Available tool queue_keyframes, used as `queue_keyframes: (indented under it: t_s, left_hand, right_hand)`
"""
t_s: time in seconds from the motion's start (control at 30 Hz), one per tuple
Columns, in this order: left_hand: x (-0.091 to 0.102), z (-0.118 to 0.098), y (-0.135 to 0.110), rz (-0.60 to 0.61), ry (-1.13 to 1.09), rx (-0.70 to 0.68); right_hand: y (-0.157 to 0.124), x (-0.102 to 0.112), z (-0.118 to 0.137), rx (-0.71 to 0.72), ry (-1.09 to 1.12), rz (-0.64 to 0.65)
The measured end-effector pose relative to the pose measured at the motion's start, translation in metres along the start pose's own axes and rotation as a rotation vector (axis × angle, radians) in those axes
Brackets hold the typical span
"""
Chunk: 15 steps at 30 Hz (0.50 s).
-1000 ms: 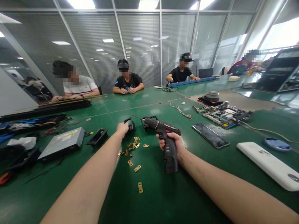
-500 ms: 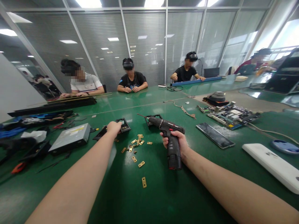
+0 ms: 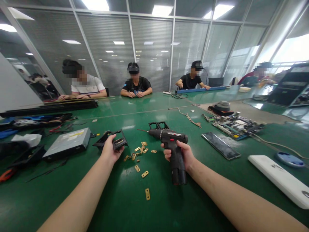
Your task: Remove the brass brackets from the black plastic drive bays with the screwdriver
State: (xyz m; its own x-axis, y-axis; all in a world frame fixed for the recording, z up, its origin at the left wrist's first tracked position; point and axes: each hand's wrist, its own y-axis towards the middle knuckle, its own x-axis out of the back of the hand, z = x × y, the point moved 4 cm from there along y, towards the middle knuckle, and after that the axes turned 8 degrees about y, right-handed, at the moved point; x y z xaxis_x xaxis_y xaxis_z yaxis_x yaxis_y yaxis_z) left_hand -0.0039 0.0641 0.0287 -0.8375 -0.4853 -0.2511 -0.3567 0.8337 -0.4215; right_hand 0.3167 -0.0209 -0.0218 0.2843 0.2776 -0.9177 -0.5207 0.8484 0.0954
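My left hand (image 3: pixel 110 150) is closed round a small black plastic bracket (image 3: pixel 119 140), lifted a little off the green table (image 3: pixel 154 206). My right hand (image 3: pixel 181 152) grips the handle of a black cordless screwdriver (image 3: pixel 169 141), whose bit points left, above the table. Between my hands lie several small brass plates (image 3: pixel 139 154), scattered on the table. Another black bracket (image 3: pixel 158 125) lies just beyond the screwdriver, and one more (image 3: pixel 102 140) sits left of my left hand.
A grey optical drive (image 3: pixel 68 142) lies at left among cables and black parts. At right are a phone (image 3: pixel 220 145), a circuit board (image 3: pixel 235 124), a white case (image 3: pixel 280 175) and a blue disc (image 3: pixel 289 159). Several people sit along the far side.
My left hand took hold of the black bracket beyond the brass plates and drew it left and toward me, off the table. The screwdriver stayed in my right hand, shifting slightly.
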Motion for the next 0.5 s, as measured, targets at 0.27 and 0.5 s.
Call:
queue_keyframes:
  t_s: [0.27,0.5]
  left_hand:
    - [0.008,0.012,-0.041,0.218,-0.076,-0.007]
    - [0.004,0.017,-0.044,0.197,-0.066,-0.031]
  right_hand:
    - [-0.009,-0.022,0.001,0.074,-0.205,-0.043]
    - [-0.029,-0.048,0.015,0.237,-0.456,-0.104]
